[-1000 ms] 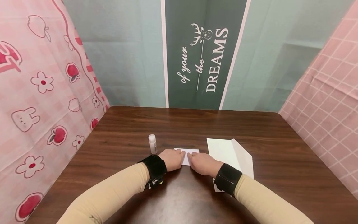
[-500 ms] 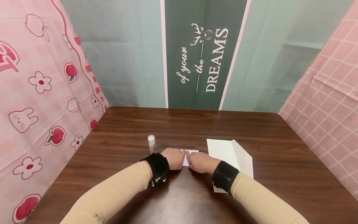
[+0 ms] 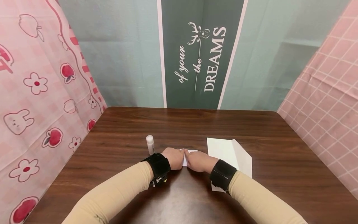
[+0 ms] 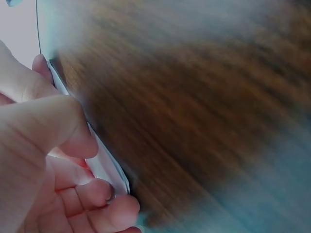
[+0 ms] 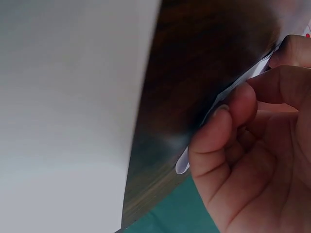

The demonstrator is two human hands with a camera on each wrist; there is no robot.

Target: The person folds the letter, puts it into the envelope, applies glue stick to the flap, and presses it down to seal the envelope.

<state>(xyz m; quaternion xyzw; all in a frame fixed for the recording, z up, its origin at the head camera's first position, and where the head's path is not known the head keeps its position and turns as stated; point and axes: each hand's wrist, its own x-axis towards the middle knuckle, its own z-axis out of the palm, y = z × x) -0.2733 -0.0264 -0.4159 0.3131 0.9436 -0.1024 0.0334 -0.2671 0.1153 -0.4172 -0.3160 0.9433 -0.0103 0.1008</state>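
In the head view a small folded sheet of white paper (image 3: 185,161) lies on the table, mostly covered by both hands. My left hand (image 3: 174,158) grips its left part, and my right hand (image 3: 197,161) holds its right part. The fingertips of the two hands nearly meet at its middle. In the left wrist view curled fingers and the thumb (image 4: 80,133) hold the paper's layered edge (image 4: 108,167). In the right wrist view bent fingertips (image 5: 214,131) rest at the paper's edge, and a rounded corner shows below them.
A white glue stick (image 3: 150,144) stands upright left of my left hand. To the right, a larger creased sheet of white paper (image 3: 222,151) lies partly beneath my right wrist. Behind the brown wooden table (image 3: 179,124) hangs a printed curtain (image 3: 193,99).
My hands have drawn closer together over the folded paper, the left one shifting slightly right. The view has turned a little; the glue stick and larger sheet stay put.
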